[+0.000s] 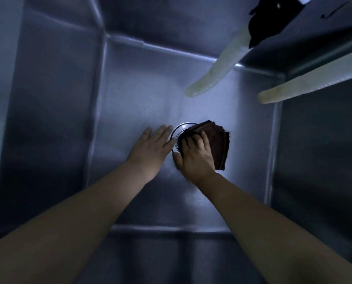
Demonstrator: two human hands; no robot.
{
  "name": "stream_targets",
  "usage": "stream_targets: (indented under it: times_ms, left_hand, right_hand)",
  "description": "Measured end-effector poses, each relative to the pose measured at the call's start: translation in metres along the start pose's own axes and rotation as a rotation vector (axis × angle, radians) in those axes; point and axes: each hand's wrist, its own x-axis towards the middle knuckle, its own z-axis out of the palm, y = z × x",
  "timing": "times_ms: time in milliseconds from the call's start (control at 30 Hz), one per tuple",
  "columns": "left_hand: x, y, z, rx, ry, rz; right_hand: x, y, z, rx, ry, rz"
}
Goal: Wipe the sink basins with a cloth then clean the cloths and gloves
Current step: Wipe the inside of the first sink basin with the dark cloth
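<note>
**Hands at the drain of a steel basin**

Both bare hands reach deep into a steel basin [130, 95], seen from above. The right hand [197, 158] presses a folded dark brown cloth [216, 140] down on the basin floor, fingers curled over its near edge and thumb spread out to the left; the cloth sticks out past the fingers to the right and far side. It lies partly over the round metal drain [178, 130], covering the drain's right half. The left hand [150, 148] lies flat and open on the floor just left of the drain, holding nothing, its fingertips touching the drain's rim and close beside the right hand's thumb. Light falls brightest on the floor around the cloth; the basin walls are dim. Two pale hoses [218, 66] hang in from the upper right, their ends above the floor and well apart from the hands. A black object [265, 23] sits at the top right edge, too dark to make out.
</note>
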Motion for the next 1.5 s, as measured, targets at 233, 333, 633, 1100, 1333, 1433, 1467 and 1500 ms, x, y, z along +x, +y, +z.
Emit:
stream_targets:
  times_ms: [233,333,633,1100,1333,1433,1467,1500]
  left_hand:
    - [0.019,-0.004,-0.007,0.094,-0.070,0.049]
    - [0.021,-0.002,-0.014,0.135,-0.091,0.052]
    - [0.021,-0.001,-0.019,0.204,-0.100,0.051]
    - [0.023,0.009,-0.012,0.227,-0.123,-0.020]
    - [0.020,0.006,-0.013,0.205,-0.124,-0.010]
    - [0.020,0.006,-0.016,0.210,-0.139,-0.014]
    - [0.020,0.006,-0.017,0.212,-0.145,-0.016]
    - [0.020,0.007,-0.017,0.210,-0.152,-0.019]
  right_hand:
    - [0.003,0.016,0.001,0.272,-0.048,-0.089]
    - [0.006,0.024,-0.002,0.369,-0.020,-0.082]
    - [0.001,0.058,-0.021,-0.064,-0.113,-0.484]
    - [-0.005,0.016,-0.015,-0.225,-0.220,-0.224]
    - [-0.003,0.020,-0.014,0.088,-0.118,-0.173]
    - [-0.006,0.026,-0.011,0.178,-0.136,-0.184]
    - [-0.005,0.028,-0.010,0.188,-0.151,-0.189]
    - [-0.004,0.029,-0.009,0.182,-0.173,-0.199]
